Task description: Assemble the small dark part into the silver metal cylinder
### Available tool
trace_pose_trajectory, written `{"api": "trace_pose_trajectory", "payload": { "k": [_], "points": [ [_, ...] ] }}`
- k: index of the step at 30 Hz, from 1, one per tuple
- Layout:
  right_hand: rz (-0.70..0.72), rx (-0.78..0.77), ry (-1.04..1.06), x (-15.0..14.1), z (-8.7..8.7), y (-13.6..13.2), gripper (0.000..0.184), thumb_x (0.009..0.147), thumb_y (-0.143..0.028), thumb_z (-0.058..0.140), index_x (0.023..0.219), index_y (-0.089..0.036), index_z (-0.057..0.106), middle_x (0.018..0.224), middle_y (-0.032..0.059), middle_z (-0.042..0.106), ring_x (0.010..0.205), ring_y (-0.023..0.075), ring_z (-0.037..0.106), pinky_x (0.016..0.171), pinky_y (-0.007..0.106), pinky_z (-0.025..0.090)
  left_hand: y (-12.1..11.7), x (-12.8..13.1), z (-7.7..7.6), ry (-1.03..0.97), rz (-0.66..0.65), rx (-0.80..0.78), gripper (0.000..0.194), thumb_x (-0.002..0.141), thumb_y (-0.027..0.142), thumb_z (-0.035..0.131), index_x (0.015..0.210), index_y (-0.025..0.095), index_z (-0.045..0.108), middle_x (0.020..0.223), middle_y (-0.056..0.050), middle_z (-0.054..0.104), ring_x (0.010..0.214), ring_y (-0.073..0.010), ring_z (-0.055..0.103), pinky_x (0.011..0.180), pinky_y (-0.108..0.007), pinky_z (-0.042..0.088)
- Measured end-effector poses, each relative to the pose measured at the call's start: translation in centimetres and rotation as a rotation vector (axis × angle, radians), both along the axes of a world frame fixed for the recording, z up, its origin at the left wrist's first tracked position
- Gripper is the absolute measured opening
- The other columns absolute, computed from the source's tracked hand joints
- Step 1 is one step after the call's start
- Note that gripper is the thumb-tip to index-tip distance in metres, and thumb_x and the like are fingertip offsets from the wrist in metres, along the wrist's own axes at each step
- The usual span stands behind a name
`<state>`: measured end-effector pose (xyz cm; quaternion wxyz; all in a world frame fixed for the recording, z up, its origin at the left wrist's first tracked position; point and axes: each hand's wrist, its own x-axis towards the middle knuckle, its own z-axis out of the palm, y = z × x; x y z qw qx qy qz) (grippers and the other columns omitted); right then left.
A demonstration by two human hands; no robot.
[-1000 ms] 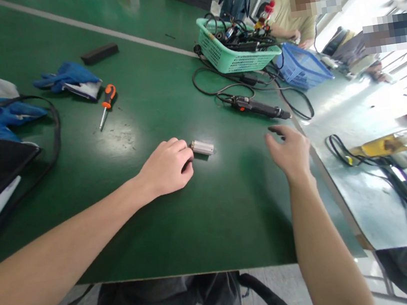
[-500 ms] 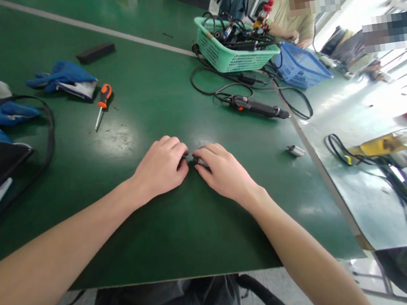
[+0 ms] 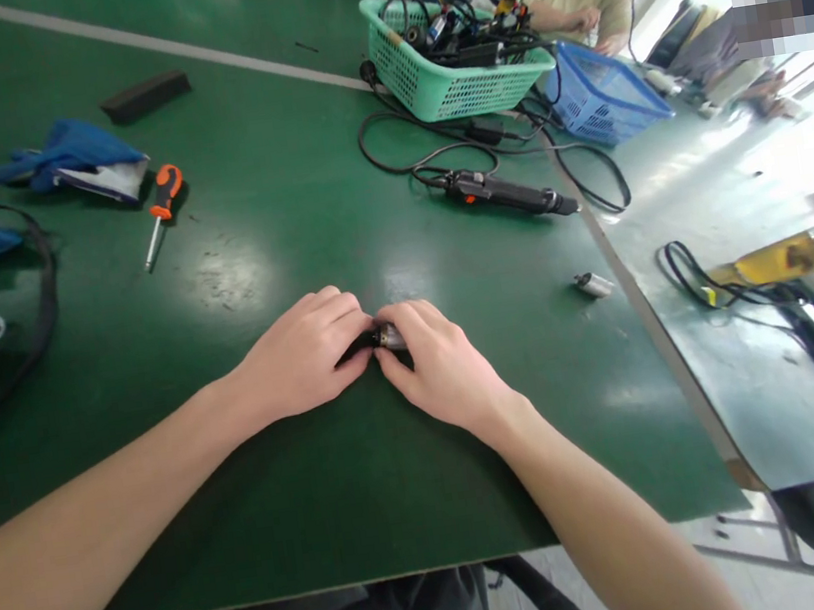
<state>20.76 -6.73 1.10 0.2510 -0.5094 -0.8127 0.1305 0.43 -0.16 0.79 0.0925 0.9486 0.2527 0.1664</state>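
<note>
My right hand [image 3: 442, 366] is closed around a small silver cylinder [image 3: 391, 337], which looks like a little metal motor and is mostly hidden under the fingers. At its dark left end the thumb and fingertips of my left hand [image 3: 314, 350] pinch together; what lies between them is too dark to make out. Both hands meet low over the green table [image 3: 343, 496]. Off to the right, a similar loose silver cylinder [image 3: 593, 285] lies on its side.
An orange-and-black screwdriver [image 3: 163, 203], blue gloves [image 3: 72, 155] and a dark block [image 3: 146, 96] lie left. A corded black power screwdriver [image 3: 505, 195] is behind my right hand, near a green basket [image 3: 459, 86] and a blue basket [image 3: 609, 100]. A person sits beyond.
My hands have come together, and the left fingertips now meet the end of the cylinder in my right hand. The view has shifted slightly.
</note>
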Motion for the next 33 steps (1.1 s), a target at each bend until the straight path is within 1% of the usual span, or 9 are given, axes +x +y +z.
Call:
{"api": "trace_pose_trajectory", "payload": {
  "k": [6, 10, 16, 25, 28, 33],
  "points": [
    [-0.025, -0.013, 0.017, -0.2, 0.0, -0.1, 0.019, 0.098, -0.02, 0.052, 0.117, -0.022, 0.056, 0.11, 0.0111, 0.067, 0.105, 0.0286, 0.061, 0.094, 0.044, 0.052, 0.1, 0.0, -0.1, -0.002, -0.021, -0.008, 0.019, 0.1, 0.027, 0.052, 0.105, 0.015, 0.066, 0.097, -0.009, 0.065, 0.094, -0.023, 0.058, 0.087, -0.039, 0.05],
    [-0.038, -0.012, 0.011, -0.3, 0.1, -0.2, 0.016, 0.098, -0.021, 0.053, 0.113, -0.023, 0.057, 0.107, 0.0105, 0.067, 0.101, 0.0285, 0.061, 0.091, 0.044, 0.052, 0.1, 0.0, -0.1, 0.0, -0.02, 0.0, 0.018, 0.1, 0.027, 0.053, 0.102, 0.016, 0.066, 0.096, -0.008, 0.065, 0.092, -0.0228, 0.057, 0.084, -0.039, 0.05],
    [-0.066, 0.01, 0.012, -0.8, 0.0, -0.3, 0.014, 0.097, -0.02, 0.054, 0.111, -0.022, 0.057, 0.107, 0.0111, 0.067, 0.103, 0.0291, 0.061, 0.093, 0.045, 0.052, 0.0, 0.0, -0.2, 0.01, -0.02, 0.005, 0.021, 0.1, 0.027, 0.051, 0.103, 0.014, 0.067, 0.095, -0.008, 0.063, 0.092, -0.0235, 0.056, 0.085, -0.039, 0.05],
    [-0.186, 0.044, -0.086, -1.8, -0.5, -0.5, 0.012, 0.092, -0.019, 0.052, 0.099, -0.023, 0.06, 0.098, 0.0111, 0.064, 0.096, 0.0304, 0.057, 0.085, 0.047, 0.051, -0.1, -0.1, -0.2, -0.004, 0.013, 0.014, 0.023, 0.1, 0.026, 0.048, 0.103, 0.016, 0.07, 0.092, -0.008, 0.063, 0.092, -0.0234, 0.056, 0.085, -0.039, 0.049],
    [-0.209, 0.052, -0.108, -1.7, -0.5, -0.5, 0.011, 0.091, -0.018, 0.053, 0.097, -0.023, 0.06, 0.098, 0.0102, 0.064, 0.096, 0.0293, 0.057, 0.086, 0.045, 0.051, -0.1, -0.1, -0.2, 0.003, 0.018, 0.023, 0.023, 0.1, 0.026, 0.049, 0.101, 0.016, 0.07, 0.092, -0.008, 0.063, 0.092, -0.0236, 0.056, 0.085, -0.039, 0.049],
    [-0.216, 0.059, -0.119, -1.7, -0.5, -0.4, 0.008, 0.093, -0.019, 0.054, 0.096, -0.022, 0.061, 0.096, 0.0084, 0.064, 0.096, 0.0271, 0.058, 0.086, 0.042, 0.051, -0.1, -0.1, -0.3, -0.001, 0.012, 0.04, 0.022, 0.099, 0.026, 0.051, 0.1, 0.015, 0.07, 0.091, -0.008, 0.063, 0.091, -0.0236, 0.056, 0.083, -0.039, 0.049]
  ]
}}
